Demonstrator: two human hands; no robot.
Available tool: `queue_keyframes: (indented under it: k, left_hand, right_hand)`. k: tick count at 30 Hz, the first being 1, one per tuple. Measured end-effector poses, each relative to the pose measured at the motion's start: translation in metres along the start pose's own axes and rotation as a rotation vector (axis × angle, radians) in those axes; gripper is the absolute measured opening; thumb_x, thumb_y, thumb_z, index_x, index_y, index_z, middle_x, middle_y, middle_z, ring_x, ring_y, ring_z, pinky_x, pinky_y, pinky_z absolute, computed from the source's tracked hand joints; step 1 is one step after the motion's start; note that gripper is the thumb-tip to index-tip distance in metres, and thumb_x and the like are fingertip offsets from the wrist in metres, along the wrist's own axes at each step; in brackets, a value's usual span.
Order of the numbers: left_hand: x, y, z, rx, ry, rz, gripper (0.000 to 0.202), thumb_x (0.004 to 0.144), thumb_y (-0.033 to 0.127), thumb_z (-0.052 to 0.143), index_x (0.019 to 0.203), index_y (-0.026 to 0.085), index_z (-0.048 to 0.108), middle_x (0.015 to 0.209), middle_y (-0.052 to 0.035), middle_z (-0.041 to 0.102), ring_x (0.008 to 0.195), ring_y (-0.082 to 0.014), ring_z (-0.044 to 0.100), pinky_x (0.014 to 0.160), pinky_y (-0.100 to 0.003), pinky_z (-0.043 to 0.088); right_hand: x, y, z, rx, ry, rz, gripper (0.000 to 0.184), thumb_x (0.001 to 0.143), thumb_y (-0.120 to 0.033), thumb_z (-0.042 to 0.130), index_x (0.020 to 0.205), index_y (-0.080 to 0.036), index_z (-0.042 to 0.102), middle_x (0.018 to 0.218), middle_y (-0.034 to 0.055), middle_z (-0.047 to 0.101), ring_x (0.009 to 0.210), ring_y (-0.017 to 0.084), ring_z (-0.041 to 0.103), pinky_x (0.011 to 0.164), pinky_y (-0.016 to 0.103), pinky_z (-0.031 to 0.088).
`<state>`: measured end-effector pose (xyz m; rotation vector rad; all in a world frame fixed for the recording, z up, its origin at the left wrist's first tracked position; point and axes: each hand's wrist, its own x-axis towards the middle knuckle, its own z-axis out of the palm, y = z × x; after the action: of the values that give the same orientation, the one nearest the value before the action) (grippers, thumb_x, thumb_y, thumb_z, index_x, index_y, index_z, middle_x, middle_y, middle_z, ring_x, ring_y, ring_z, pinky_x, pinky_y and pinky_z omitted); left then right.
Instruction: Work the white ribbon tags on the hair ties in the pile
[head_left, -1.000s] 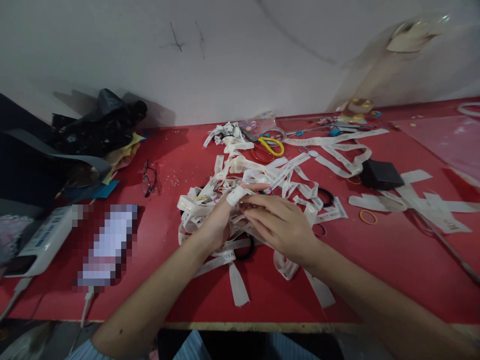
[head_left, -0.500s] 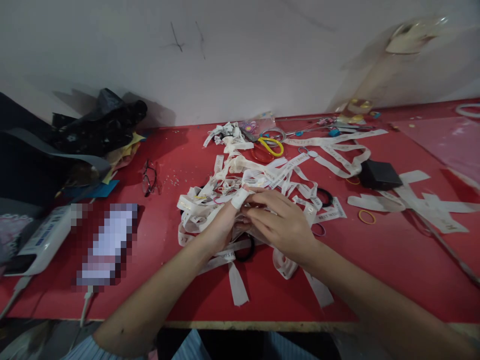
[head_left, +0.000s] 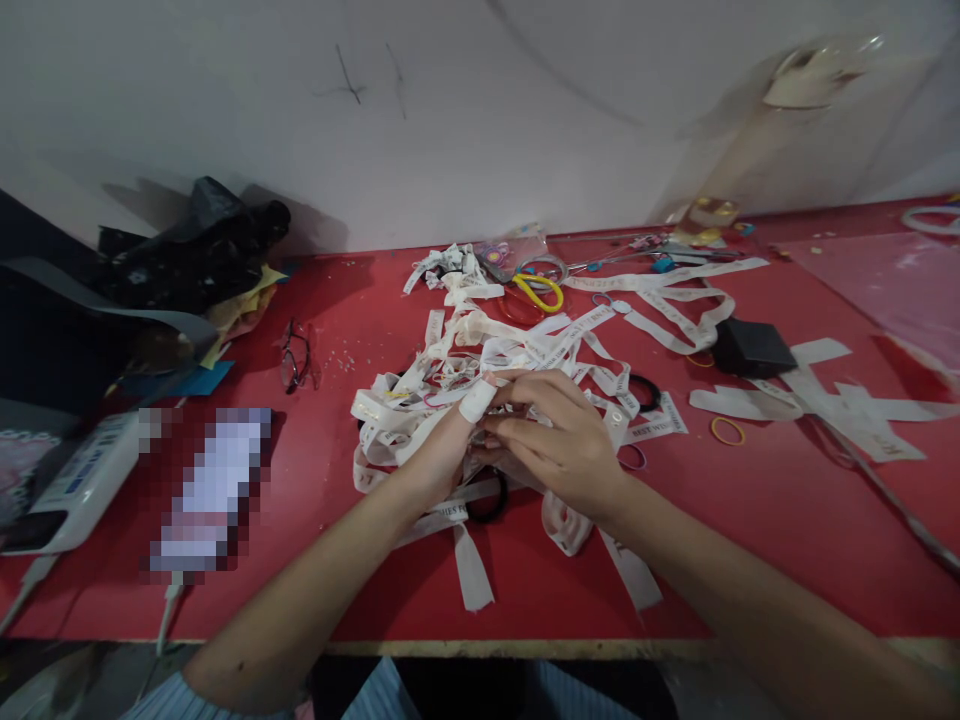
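White printed ribbon (head_left: pixel 517 345) lies in a tangled heap in the middle of the table, with loops and loose ends around both hands. My left hand (head_left: pixel 448 448) is closed over the front of the heap, a white strip (head_left: pixel 478 399) wrapped about its thumb. Against it, my right hand (head_left: pixel 574 440) is closed with bent fingers. Both seem to grip white ribbon, though the fingers largely hide the held part. Below them, a rolled ribbon loop (head_left: pixel 566 523) and a black hair band (head_left: pixel 489 497) lie on the table.
Yellow-handled scissors (head_left: pixel 541 294) lie behind the heap. A black block (head_left: pixel 752 347) and a yellow rubber band (head_left: pixel 727 431) are at right. Glasses (head_left: pixel 295 357), a phone (head_left: pixel 212 490) on a cable and a white device (head_left: pixel 82 485) are at left on the red table (head_left: pixel 360 600).
The view has shifted slightly, so the tabletop appears a little further left. My hands stay together at the ribbon, with the right fingers shifted only slightly.
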<state>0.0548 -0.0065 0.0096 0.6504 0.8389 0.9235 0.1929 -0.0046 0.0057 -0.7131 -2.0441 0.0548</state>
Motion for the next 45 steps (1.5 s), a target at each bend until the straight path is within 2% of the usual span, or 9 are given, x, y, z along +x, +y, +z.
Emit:
queue_keyframes:
  k: [5, 9, 14, 19, 24, 28, 45]
  left_hand:
    - [0.003, -0.001, -0.003, -0.078, -0.006, -0.011, 0.04, 0.074, 0.051, 0.071, 0.087, 0.015, 0.062, 0.066, 0.0031, 0.048, 0.051, -0.0041, 0.038, 0.044, -0.012, 0.027]
    - [0.004, -0.002, -0.004, -0.134, -0.024, -0.031, 0.039, 0.074, 0.05, 0.072, 0.085, 0.015, 0.06, 0.064, 0.0052, 0.042, 0.049, -0.0031, 0.034, 0.043, -0.011, 0.025]
    - [0.001, -0.002, -0.004, -0.118, -0.042, -0.067, 0.039, 0.073, 0.049, 0.073, 0.086, 0.015, 0.059, 0.063, 0.0058, 0.04, 0.047, -0.0031, 0.033, 0.041, -0.012, 0.02]
    - [0.0, -0.002, -0.003, -0.119, -0.081, -0.093, 0.042, 0.073, 0.052, 0.073, 0.087, 0.015, 0.057, 0.062, 0.0066, 0.037, 0.046, -0.0025, 0.028, 0.041, -0.012, 0.017]
    - [0.001, -0.003, -0.001, -0.061, -0.065, -0.021, 0.042, 0.076, 0.055, 0.068, 0.083, 0.015, 0.056, 0.064, 0.0058, 0.037, 0.048, -0.0034, 0.028, 0.042, -0.014, 0.017]
    - [0.001, -0.002, 0.001, -0.041, -0.078, -0.032, 0.043, 0.075, 0.056, 0.067, 0.082, 0.015, 0.056, 0.063, 0.0064, 0.034, 0.047, -0.0037, 0.026, 0.042, -0.015, 0.016]
    - [0.0, 0.0, 0.002, -0.009, -0.045, -0.025, 0.045, 0.073, 0.057, 0.068, 0.081, 0.015, 0.056, 0.064, 0.0052, 0.038, 0.048, -0.0032, 0.028, 0.042, -0.014, 0.016]
  right_hand:
    - [0.0, 0.002, 0.001, -0.016, -0.025, -0.015, 0.017, 0.091, -0.015, 0.057, 0.087, -0.021, 0.072, 0.096, 0.0058, 0.07, 0.105, 0.022, 0.059, 0.091, 0.039, 0.052]
    - [0.001, 0.004, 0.001, -0.002, -0.015, -0.035, 0.017, 0.09, -0.014, 0.057, 0.084, -0.02, 0.071, 0.094, 0.006, 0.07, 0.102, 0.022, 0.06, 0.089, 0.037, 0.053]
    - [0.001, 0.007, 0.0, 0.031, 0.0, -0.03, 0.018, 0.089, -0.013, 0.06, 0.079, -0.022, 0.072, 0.09, 0.0045, 0.068, 0.1, 0.021, 0.06, 0.086, 0.036, 0.053]
    - [0.0, 0.011, -0.001, 0.055, -0.015, -0.041, 0.018, 0.089, -0.012, 0.059, 0.082, -0.023, 0.071, 0.088, 0.0039, 0.067, 0.097, 0.02, 0.06, 0.083, 0.036, 0.052]
    - [0.001, 0.01, 0.001, 0.054, 0.01, -0.023, 0.011, 0.088, -0.01, 0.06, 0.088, -0.02, 0.065, 0.085, 0.0043, 0.067, 0.09, 0.02, 0.061, 0.08, 0.037, 0.053]
    - [0.002, 0.009, 0.002, 0.027, 0.016, -0.027, 0.007, 0.087, -0.012, 0.063, 0.088, -0.019, 0.062, 0.083, 0.0048, 0.068, 0.088, 0.02, 0.062, 0.079, 0.036, 0.053]
    - [0.002, 0.008, 0.0, -0.021, -0.017, 0.01, 0.008, 0.089, -0.015, 0.06, 0.093, -0.02, 0.065, 0.087, 0.0054, 0.07, 0.089, 0.022, 0.064, 0.079, 0.037, 0.053]
